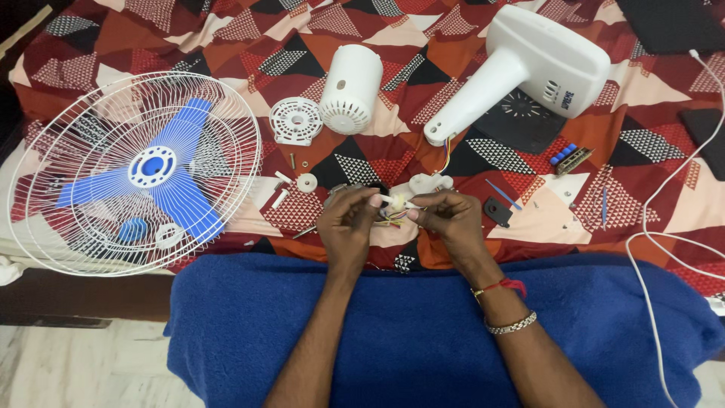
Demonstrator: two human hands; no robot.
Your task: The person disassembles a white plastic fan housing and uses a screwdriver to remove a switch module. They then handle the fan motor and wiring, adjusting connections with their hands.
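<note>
My left hand (347, 223) and my right hand (447, 219) meet at the middle of a patterned bedspread (226, 38). Together they pinch a small pale part with coloured wires (398, 204) between the fingertips. A white plastic fan part (427, 183) lies just behind the hands. Thin wires run from it up to the white fan stand neck (483, 94). My right wrist wears a red thread and a metal bracelet.
A white wire fan guard with blue blades (136, 170) lies at the left. A white motor cover (349, 87) and a round vented disc (295, 119) sit behind. Screws, a black bracket (497, 211), a blue-buttoned switch block (570, 156) and a white cable (664, 189) lie right. A blue blanket (423, 332) covers my lap.
</note>
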